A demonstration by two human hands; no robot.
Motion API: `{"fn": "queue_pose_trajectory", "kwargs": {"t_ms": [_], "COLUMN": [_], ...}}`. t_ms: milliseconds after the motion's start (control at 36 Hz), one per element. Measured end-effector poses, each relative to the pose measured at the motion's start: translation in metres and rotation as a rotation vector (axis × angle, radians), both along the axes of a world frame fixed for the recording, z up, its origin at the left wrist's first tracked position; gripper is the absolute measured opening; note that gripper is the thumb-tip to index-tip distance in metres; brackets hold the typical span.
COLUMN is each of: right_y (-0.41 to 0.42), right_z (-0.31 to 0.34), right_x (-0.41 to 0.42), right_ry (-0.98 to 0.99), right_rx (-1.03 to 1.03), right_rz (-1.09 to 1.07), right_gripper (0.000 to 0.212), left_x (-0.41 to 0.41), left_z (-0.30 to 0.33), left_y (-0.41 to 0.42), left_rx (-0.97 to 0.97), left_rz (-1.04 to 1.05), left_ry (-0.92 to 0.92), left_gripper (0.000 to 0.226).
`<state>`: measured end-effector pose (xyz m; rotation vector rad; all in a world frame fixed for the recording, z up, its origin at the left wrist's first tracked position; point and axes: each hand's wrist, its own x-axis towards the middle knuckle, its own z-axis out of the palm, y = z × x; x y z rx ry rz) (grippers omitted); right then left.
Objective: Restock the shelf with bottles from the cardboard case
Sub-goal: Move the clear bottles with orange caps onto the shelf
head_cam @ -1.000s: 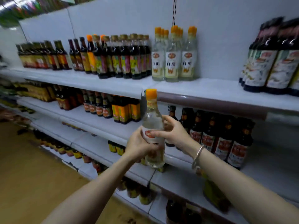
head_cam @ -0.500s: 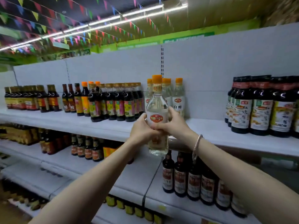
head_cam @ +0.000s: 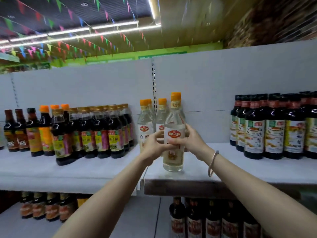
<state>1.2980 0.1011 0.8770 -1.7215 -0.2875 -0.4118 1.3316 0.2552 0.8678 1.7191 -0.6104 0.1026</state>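
At centre frame, a clear bottle (head_cam: 174,134) is being clasped at its label by the left hand (head_cam: 155,146) and right hand (head_cam: 192,140), kept upright at the shelf (head_cam: 240,170) front edge, apparently for joining matching bottles (head_cam: 145,124) behind

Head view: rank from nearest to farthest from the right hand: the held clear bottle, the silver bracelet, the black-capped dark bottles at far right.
1. Clear bottle: gripped by the right hand.
2. Silver bracelet: on that wrist, just behind.
3. Black-capped dark bottles: further right on the shelf.
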Motion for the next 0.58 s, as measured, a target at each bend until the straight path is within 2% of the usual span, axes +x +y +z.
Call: {"fn": "queue_pose_trajectory", "kwargs": {"t_ms": [167, 417, 583], "right_y": [-0.011, -0.014, -0.012], "right_z": [-0.007, -0.009, -0.008], "right_x": [0.022, 0.036, 0.039], "right_ry": [0.04, 0.077, 0.069], "right_rx": [-0.017, -0.085, -0.094], "right_rz": [-0.049, -0.085, -0.083], "right_gripper": [0.052, 0.058, 0.053], "left_x": [0.027, 0.04, 0.048], "left_z": [-0.009, -0.013, -0.016], "left_y": [-0.012, -0.015, -0.016], "left_rx": [-0.008, -0.012, -0.01], "left_rz": [-0.043, -0.055, -0.029], "left_ry": [0.011, 0.008, -0.012], "left_gripper": [0.054, 0.045, 0.046]}}
